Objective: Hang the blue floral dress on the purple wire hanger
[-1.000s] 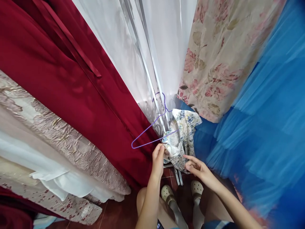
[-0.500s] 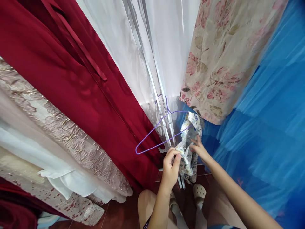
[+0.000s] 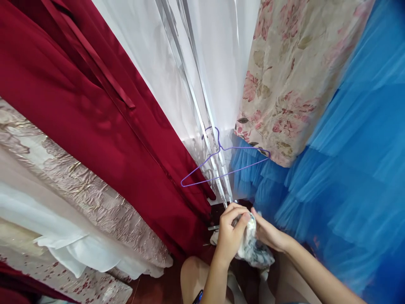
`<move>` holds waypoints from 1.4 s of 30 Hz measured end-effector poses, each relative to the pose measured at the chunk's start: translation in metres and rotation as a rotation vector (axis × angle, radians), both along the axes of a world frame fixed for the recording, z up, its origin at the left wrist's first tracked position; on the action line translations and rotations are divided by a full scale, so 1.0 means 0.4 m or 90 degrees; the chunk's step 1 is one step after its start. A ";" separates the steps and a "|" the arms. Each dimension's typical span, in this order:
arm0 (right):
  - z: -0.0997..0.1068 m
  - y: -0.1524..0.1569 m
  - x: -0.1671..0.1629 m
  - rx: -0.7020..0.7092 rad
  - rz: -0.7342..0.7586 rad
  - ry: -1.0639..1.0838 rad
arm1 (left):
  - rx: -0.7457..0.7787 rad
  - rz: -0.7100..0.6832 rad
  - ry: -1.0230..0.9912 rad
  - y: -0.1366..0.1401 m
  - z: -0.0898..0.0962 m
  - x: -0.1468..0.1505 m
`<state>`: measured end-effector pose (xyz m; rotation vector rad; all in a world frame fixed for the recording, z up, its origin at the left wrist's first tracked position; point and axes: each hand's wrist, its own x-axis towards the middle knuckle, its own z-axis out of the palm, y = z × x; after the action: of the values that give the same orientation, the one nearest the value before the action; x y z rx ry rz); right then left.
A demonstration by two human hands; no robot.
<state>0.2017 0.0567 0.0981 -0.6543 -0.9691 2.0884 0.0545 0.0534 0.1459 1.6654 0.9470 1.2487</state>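
A small white floral-print garment (image 3: 255,251) hangs bunched between my hands, low over my lap. My left hand (image 3: 232,230) is closed, pinching the garment's upper edge between thumb and fingers. On the other side, my right hand (image 3: 270,234) grips the same garment; its thumb points up and its fingertips are partly hidden by the cloth. Above them a purple wire hanger (image 3: 219,141) hangs bare by its hook at the metal rack poles, apart from both hands.
Two silver rack poles (image 3: 204,99) run down the middle. Long dark-red fabric (image 3: 104,122) and textured pink fabric (image 3: 95,190) hang left, white fabric (image 3: 139,55) behind. Right of the poles are a pink floral garment (image 3: 281,84) and blue ruffled tulle (image 3: 348,169). Below is red tiled floor (image 3: 148,289).
The garment has come off the purple hanger's right arm and moved down toward my lap. My right hand has lowered beside my left, and the left has dropped slightly.
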 end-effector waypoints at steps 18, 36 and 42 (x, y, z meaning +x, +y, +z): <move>0.138 -0.086 0.066 -0.021 -0.067 -0.016 | -0.428 -0.346 -0.010 -0.050 -0.151 -0.203; 0.175 0.019 0.138 0.380 -0.074 -0.359 | 0.019 0.179 0.365 0.187 -0.031 -0.547; 0.148 0.070 0.094 0.435 -0.100 -0.361 | 0.105 0.212 0.638 0.317 0.121 -0.563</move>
<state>0.2392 0.0848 0.1573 -0.9223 -1.7649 1.3063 -0.1708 0.1802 0.1944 2.3820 1.7961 0.6304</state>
